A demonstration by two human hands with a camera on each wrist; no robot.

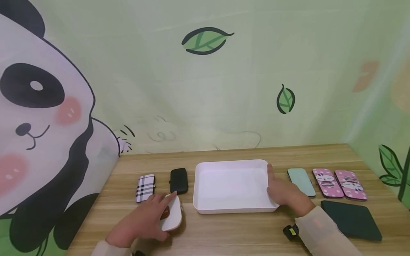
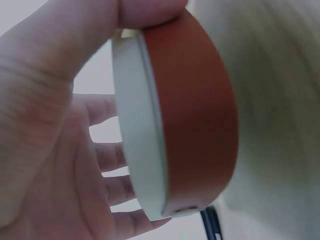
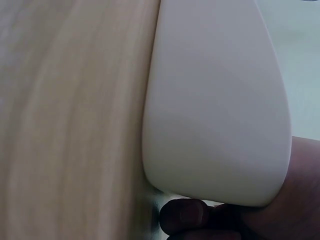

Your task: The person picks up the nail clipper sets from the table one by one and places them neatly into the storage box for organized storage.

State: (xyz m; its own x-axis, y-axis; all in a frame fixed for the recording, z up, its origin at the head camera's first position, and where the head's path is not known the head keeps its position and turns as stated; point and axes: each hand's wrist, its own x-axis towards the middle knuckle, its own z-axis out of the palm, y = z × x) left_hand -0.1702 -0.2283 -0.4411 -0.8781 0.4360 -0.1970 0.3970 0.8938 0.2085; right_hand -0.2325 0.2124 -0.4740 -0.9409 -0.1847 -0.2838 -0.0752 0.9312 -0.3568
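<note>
My left hand grips a small rounded case at the front left of the table. The case is white and reddish brown, and the left wrist view shows it edge on, its brown half toward the tabletop. In that view the thumb lies over one end and the fingers reach behind the white half. At the table's middle lies a shallow white tray. My right hand holds the tray's right end. Curled fingertips show beside the tray's outer wall in the right wrist view.
Left of the tray lie a plaid case and a black case. To its right are a mint case, two pink patterned cases and a dark green flat pouch. A printed cloth backdrop rises behind the wooden table.
</note>
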